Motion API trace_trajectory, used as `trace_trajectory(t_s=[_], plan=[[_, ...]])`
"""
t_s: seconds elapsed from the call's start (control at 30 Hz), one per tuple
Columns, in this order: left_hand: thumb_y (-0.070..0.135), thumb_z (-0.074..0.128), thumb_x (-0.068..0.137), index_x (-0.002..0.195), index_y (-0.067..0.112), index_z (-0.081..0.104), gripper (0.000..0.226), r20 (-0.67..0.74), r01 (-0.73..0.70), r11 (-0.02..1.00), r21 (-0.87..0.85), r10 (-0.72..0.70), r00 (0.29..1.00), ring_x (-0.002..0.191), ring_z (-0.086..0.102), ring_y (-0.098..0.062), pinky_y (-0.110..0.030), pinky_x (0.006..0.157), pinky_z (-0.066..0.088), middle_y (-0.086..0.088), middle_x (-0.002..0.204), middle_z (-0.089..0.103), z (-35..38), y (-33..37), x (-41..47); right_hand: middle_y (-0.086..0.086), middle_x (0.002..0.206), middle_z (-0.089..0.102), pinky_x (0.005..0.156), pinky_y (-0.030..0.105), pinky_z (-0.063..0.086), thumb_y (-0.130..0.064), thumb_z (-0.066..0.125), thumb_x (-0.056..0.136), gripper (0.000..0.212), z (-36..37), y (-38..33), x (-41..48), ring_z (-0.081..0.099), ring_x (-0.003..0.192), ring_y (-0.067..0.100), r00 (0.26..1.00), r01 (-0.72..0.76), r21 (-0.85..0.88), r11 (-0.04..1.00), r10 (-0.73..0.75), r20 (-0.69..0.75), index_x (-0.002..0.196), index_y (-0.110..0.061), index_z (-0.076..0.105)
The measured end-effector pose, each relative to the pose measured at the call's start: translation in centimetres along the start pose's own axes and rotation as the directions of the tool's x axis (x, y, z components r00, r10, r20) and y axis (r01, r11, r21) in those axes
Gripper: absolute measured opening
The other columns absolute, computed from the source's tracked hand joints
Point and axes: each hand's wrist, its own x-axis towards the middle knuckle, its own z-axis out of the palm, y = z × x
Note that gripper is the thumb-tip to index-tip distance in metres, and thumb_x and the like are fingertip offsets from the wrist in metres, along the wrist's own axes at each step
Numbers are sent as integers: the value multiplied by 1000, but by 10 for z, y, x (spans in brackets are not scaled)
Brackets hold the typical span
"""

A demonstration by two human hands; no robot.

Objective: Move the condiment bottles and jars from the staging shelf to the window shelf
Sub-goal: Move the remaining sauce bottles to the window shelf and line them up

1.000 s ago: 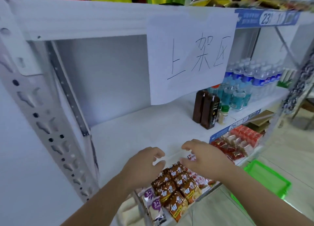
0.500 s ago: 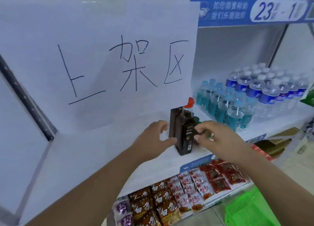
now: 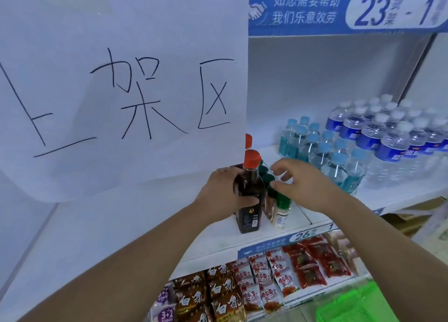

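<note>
Left hand (image 3: 221, 196) grips the square, dark, red-capped bottle (image 3: 249, 210); right hand (image 3: 308, 183) hovers loosely open.

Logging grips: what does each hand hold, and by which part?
Left hand grips the dark, square, red-capped sauce bottle around its body; right hand holds nothing.

Water bottles (image 3: 378, 137) — snack packets (image 3: 242, 285) below
</note>
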Motion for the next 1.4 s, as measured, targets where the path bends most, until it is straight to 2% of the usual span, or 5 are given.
trace_trajectory(t_s=[0.27, 0.7, 0.8, 0.97, 1.4], plan=[[51, 89, 68, 109, 47, 62, 49, 31, 117, 975, -190, -113, 993, 91, 63, 17, -8, 70, 49, 28, 100, 70, -30, -37, -32, -20, 116, 62, 90, 32, 50, -39, 84, 84, 54, 18, -14, 58, 64, 102, 8, 985, 38, 88, 995, -52, 163, 129, -39, 54], [39, 91, 71, 116, 41, 70, 50, -44, 200, 936, -288, -222, 974, 95, 73, -1, -19, 80, 55, 20, 104, 77, -115, -83, -145, -26, 84, 73, 69, 17, 46, -52, 90, 70, 25, 78, -73, 71, 68, 80, -8, 963, 54, 228, 972, -111, 244, 84, -57, 70], [38, 91, 72, 112, 49, 69, 47, -82, 220, 930, -294, -254, 964, 94, 74, -1, -12, 78, 53, 20, 103, 77, -134, -95, -181, -39, 95, 71, 78, 17, 49, -36, 90, 77, 51, 97, -117, 56, 65, 92, -18, 918, 206, 293, 934, -288, 274, 96, -74, 61], [38, 89, 75, 111, 58, 66, 47, -166, 261, 928, -266, -311, 936, 96, 72, 2, -8, 75, 51, 24, 105, 75, -177, -120, -255, -21, 112, 72, 97, 36, 57, -33, 90, 79, 48, 136, -197, 33, 68, 107, 1, 858, 263, 366, 893, -390, 335, 118, -44, 64], [26, 87, 78, 119, 39, 69, 47, -399, 454, 855, -250, -518, 756, 100, 73, -8, -22, 83, 59, 12, 110, 76, -294, -193, -532, -28, 111, 74, 91, 27, 55, -37, 91, 75, 55, 242, -435, -73, 71, 102, -4, 592, 427, 562, 708, -689, 418, 117, -56, 62]])
